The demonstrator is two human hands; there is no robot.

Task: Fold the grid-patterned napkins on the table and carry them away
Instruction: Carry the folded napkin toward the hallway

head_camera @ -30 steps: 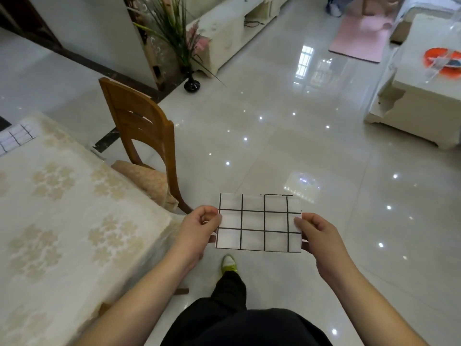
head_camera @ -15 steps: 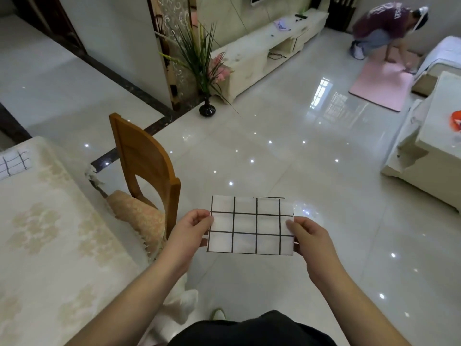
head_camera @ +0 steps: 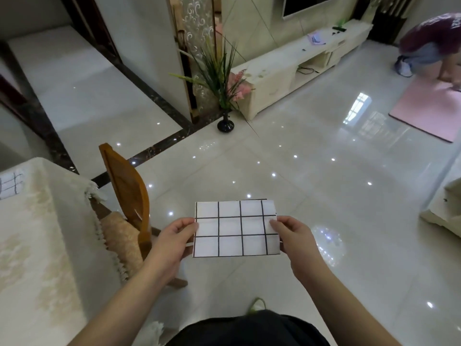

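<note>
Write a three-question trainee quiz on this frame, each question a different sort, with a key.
1. True or false: the folded napkin rests on the table.
2. Which hand pinches the napkin's edge beside the wooden chair? A) left hand B) right hand
3. Fill in: a second grid-patterned napkin lies on the ____.

Key
1. False; both hands hold it in the air above the floor.
2. A
3. table

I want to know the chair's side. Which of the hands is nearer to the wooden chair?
Left. The left hand pinches the folded napkin's left edge, just beside the wooden chair; the right hand pinches the far edge.
</note>
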